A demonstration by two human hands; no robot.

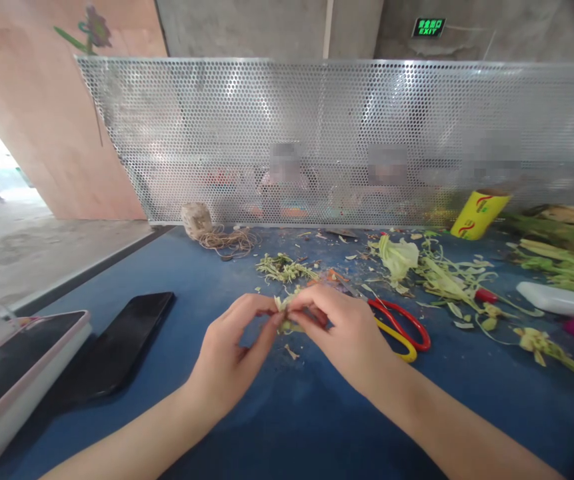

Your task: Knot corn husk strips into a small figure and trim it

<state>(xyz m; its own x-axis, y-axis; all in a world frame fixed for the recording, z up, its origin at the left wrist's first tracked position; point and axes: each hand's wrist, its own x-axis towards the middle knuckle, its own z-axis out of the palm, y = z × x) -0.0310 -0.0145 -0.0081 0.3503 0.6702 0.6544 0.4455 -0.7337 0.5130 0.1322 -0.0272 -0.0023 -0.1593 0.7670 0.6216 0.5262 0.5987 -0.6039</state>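
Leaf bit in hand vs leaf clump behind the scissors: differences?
The held leaf bit is small and pinched between left hand and right hand; the leaf clump is larger and lies loose on the blue table. The bit looks yellowish, the clump paler green. Both are plant scraps.

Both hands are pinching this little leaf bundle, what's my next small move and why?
Probably pinch the leaf bundle with the left hand alone and take the scissors with the right hand: they lie beside it, and the bundle looks ragged.
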